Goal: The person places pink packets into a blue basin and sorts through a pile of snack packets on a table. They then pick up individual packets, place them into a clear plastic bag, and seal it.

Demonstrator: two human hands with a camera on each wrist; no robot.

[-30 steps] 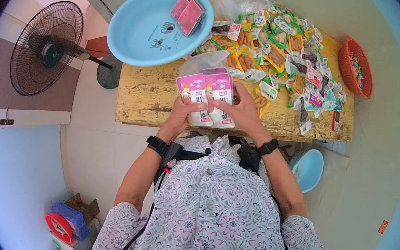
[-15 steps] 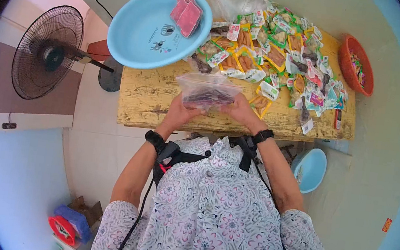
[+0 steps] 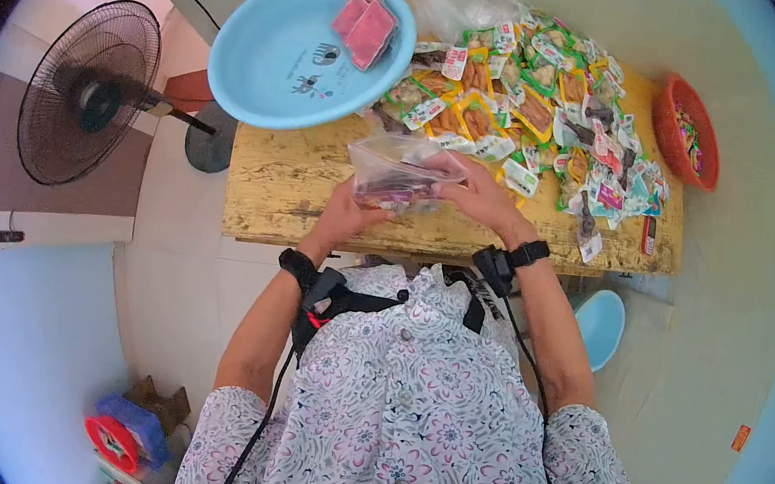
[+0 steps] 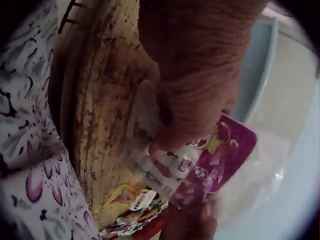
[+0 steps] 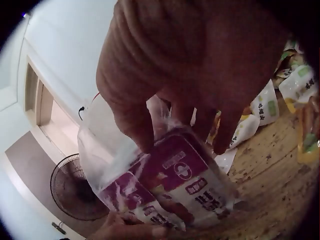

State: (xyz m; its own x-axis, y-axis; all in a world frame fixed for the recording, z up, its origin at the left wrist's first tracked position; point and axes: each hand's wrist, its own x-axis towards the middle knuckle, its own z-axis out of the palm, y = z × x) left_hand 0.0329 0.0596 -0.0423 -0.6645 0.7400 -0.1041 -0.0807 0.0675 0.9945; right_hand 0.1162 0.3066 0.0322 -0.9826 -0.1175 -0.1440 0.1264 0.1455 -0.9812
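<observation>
A clear plastic bag (image 3: 398, 174) with purple-and-white snack packets (image 5: 176, 181) inside is held just above the near edge of the wooden table (image 3: 282, 192). My left hand (image 3: 353, 209) grips the bag's lower left side, and in the left wrist view its fingers (image 4: 170, 135) curl round the bag over a purple packet (image 4: 216, 165). My right hand (image 3: 461, 179) pinches the bag's upper right part, with its thumb and fingers (image 5: 140, 125) pressing the film against the packets.
A light blue basin (image 3: 285, 55) holding pink packets (image 3: 365, 15) overhangs the table's far left. A big pile of mixed snack packets (image 3: 541, 96) covers the far right, beside a red basket (image 3: 690, 129). A standing fan (image 3: 86, 94) and a small blue basin (image 3: 598, 324) are on the floor.
A second ago both hands held two purple packets upright and bare. Now the packets lie inside the clear bag, and my right hand has shifted up along the bag's right side.
</observation>
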